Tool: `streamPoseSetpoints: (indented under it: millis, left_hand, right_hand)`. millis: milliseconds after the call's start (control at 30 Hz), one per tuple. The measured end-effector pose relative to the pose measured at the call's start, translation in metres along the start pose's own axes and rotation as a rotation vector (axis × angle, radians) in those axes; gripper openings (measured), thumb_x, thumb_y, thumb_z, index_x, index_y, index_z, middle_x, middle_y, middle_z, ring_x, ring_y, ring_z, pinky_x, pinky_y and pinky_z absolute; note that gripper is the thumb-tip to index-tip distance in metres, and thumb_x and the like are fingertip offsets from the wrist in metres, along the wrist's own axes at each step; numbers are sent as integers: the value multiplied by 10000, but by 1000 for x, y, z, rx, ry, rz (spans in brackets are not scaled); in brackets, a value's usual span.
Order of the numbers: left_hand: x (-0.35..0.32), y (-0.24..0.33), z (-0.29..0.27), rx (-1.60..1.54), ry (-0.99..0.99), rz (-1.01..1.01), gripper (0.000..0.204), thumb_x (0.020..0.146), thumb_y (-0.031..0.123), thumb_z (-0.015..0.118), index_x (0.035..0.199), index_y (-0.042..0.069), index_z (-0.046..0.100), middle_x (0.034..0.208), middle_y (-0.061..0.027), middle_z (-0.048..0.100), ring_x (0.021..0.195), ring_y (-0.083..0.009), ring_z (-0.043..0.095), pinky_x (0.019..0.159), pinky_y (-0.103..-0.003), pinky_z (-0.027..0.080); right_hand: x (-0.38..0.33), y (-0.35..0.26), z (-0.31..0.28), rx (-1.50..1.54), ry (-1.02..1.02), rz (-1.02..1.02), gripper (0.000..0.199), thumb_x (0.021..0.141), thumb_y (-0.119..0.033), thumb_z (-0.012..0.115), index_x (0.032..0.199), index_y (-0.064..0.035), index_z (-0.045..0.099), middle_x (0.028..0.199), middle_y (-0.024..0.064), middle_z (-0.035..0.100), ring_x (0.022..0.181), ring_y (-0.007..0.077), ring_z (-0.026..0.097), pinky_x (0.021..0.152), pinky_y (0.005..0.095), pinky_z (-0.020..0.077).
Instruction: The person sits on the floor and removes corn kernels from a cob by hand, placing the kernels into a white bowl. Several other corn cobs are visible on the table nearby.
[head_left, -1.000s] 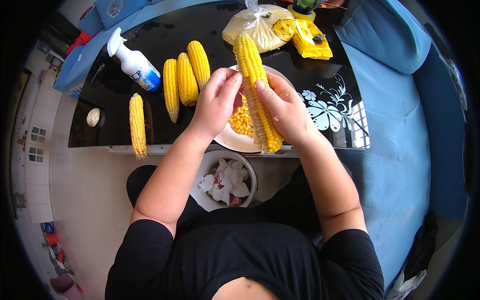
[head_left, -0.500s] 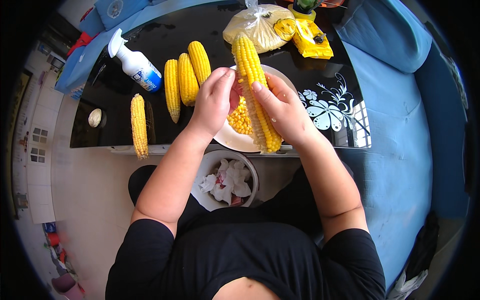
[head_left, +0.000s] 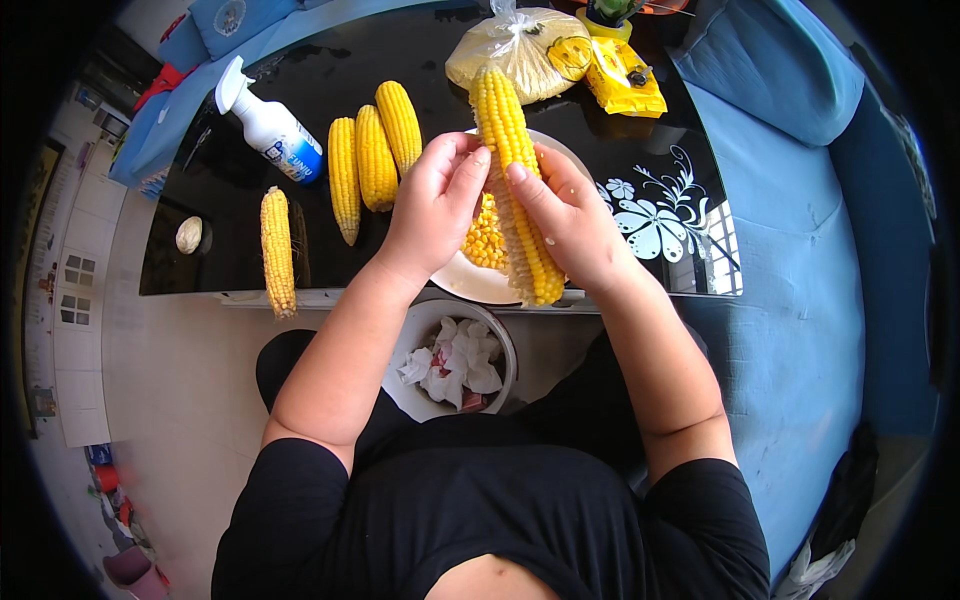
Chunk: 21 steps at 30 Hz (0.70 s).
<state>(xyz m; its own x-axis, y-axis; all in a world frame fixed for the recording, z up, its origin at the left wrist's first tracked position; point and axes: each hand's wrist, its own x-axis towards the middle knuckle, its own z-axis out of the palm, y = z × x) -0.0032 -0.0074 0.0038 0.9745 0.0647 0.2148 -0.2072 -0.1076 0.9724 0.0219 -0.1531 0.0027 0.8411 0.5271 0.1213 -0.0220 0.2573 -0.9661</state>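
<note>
A yellow corn cob [head_left: 515,150] is held upright and slightly tilted above a white plate [head_left: 467,284]. My right hand [head_left: 575,215] grips its right side, thumb lying across the front. My left hand [head_left: 440,195] is closed against the cob's left side, its thumb tip touching the cob; its fingertips are partly hidden. Along that left side runs a pale strip stripped of kernels. Loose yellow kernels [head_left: 485,240] lie on the plate, partly covered by the cob and hands. A kernel bit sticks to my right hand.
Three whole cobs [head_left: 376,160] lie left of the plate, with a partly stripped cob [head_left: 277,250] at the table edge. A spray bottle [head_left: 272,125], a tied plastic bag [head_left: 520,55] and a yellow packet [head_left: 625,80] stand farther back. Below is a waste bin [head_left: 510,365] of tissues.
My left thumb has moved right and now meets the cob's side, where a small gap showed before. The cob has shifted slightly right in my right hand.
</note>
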Motion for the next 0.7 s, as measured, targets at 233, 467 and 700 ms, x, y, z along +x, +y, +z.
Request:
streamPoseSetpoints:
  millis: [233, 467, 700]
  left_hand:
    - [3, -7, -2, -76, 65, -33, 179, 893, 104, 448, 1017, -18, 490, 844, -43, 563, 698, -63, 522, 629, -208, 446]
    - [0, 6, -1, -81, 2, -82, 164, 864, 58, 391, 978, 7, 496, 786, -21, 539, 628, -53, 493, 567, -192, 417]
    - [3, 2, -6, -92, 26, -34, 193, 902, 198, 462, 953, 15, 498, 808, -32, 557, 681, -64, 520, 595, -194, 428]
  right_hand:
    - [-1, -2, 0, 42, -11, 36, 484, 882, -276, 526, 1221, 40, 386, 1061, 107, 536, 952, 135, 517, 827, 261, 425]
    - [-1, -4, 1, 61, -12, 53, 477, 884, -275, 522, 1217, 40, 390, 1055, 103, 538, 950, 132, 519, 829, 266, 426]
    - [-2, -4, -1, 98, -27, 74, 469, 884, -271, 521, 1209, 43, 396, 1045, 102, 541, 948, 133, 521, 830, 266, 427]
